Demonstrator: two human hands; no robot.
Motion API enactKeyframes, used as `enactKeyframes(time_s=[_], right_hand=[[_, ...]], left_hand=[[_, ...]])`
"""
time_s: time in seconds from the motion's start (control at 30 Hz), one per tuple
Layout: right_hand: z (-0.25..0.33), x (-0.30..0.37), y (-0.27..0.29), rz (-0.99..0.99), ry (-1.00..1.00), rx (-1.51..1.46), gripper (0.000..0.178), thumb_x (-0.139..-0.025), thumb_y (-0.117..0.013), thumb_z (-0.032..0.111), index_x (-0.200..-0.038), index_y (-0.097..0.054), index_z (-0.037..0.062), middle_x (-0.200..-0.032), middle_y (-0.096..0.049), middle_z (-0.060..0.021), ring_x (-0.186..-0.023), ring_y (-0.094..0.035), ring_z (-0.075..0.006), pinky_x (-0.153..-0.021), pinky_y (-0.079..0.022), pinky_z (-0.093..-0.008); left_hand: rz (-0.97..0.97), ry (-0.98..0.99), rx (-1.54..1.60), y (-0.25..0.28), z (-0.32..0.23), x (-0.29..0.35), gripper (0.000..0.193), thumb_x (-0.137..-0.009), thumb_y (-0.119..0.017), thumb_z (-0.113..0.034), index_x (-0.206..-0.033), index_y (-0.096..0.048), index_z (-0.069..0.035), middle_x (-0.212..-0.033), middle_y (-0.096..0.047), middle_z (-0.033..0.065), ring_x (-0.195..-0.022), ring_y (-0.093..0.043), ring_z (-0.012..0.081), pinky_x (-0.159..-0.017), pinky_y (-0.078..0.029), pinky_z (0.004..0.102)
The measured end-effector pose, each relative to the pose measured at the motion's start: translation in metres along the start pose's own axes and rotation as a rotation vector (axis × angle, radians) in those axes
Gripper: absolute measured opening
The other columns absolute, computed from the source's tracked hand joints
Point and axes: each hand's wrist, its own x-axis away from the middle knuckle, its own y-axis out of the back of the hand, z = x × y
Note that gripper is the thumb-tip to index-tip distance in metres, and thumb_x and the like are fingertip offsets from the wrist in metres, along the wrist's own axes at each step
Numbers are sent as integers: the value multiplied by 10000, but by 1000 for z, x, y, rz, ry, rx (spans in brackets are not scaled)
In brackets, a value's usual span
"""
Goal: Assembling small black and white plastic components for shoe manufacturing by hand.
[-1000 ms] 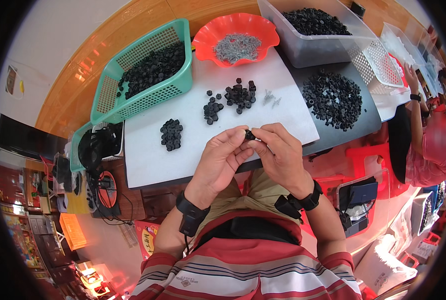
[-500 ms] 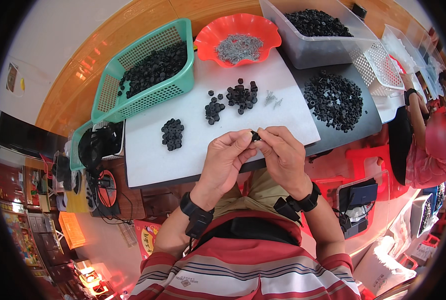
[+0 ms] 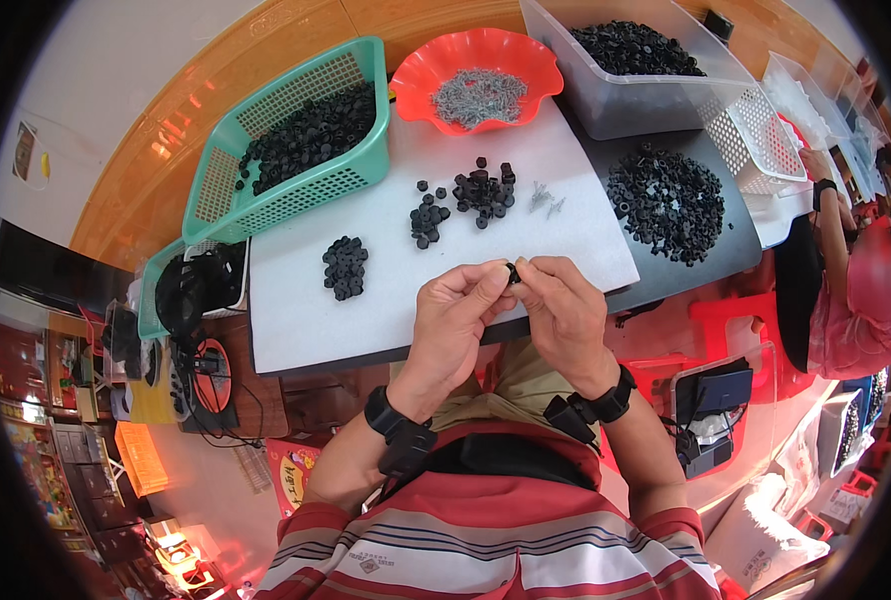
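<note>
Between the fingertips of my left hand (image 3: pixel 458 322) and my right hand (image 3: pixel 567 318) is a small round black part (image 3: pixel 513 273), pinched by both at the near edge of the white work sheet (image 3: pixel 296 330). The fingers cover much of it. Beyond my hands lie two small piles of black knob-like parts, a looser left pile (image 3: pixel 428 222) and a right pile (image 3: pixel 486 194). A few thin metal screws or pins (image 3: pixel 546 200) lie just right of these. Farther left, a flat cluster of black parts (image 3: pixel 345 268) rests on the sheet.
Along the back stand a green basket (image 3: pixel 296 200) of black parts, a red scalloped bowl (image 3: pixel 416 60) of metal pins and a clear bin (image 3: pixel 626 112) of black pieces. A large black pile (image 3: pixel 669 203) lies on the dark board at right. Another person's arm (image 3: pixel 834 230) shows far right.
The black part has turned slightly between my fingertips, and my hands have shifted very little. The piles and containers look the same.
</note>
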Motion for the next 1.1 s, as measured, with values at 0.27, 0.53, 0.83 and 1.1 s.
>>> enactKeyframes(time_s=[0.27, 0.53, 0.83, 1.1], right_hand=[[-3, -2, 7, 42, -14, -23, 317, -818, -750, -64, -1122, -680, -3, -962, -674, -151, -772, -694, -279, -632, -570, -335], [-5, -5, 16, 109, -1, -27, 289, -789, -768, -64, -1050, -665, 3, -904, -678, -143, -759, -694, -299, -641, -567, -353], [-2, -10, 25, 206, -38, -53, 328, -813, -784, 23, -1123, -676, 31, -905, -675, -117, -722, -683, -263, -623, -550, -349], [9, -16, 32, 309, -130, -69, 272, -803, -802, 73, -1064, -727, 65, -856, -630, -75, -679, -649, -213, -601, -523, -325]], left_hand=[[23, -25, -110, -1, 1, 0, 188, -984, -694, -128, -1106, -709, 13, -1002, -733, 80, -855, -679, 120, -804, -572, 261], [60, -64, -208, 0, 5, 0, 217, -981, -707, -157, -1112, -717, 16, -988, -733, 67, -817, -653, 89, -770, -549, 236], [98, -65, -177, 0, 4, 3, 208, -989, -695, -147, -1121, -699, 14, -1028, -729, 69, -864, -675, 94, -776, -545, 233], [153, -21, -93, -6, -4, 6, 176, -951, -744, -115, -1043, -625, -24, -928, -680, 19, -796, -587, 60, -739, -492, 212]])
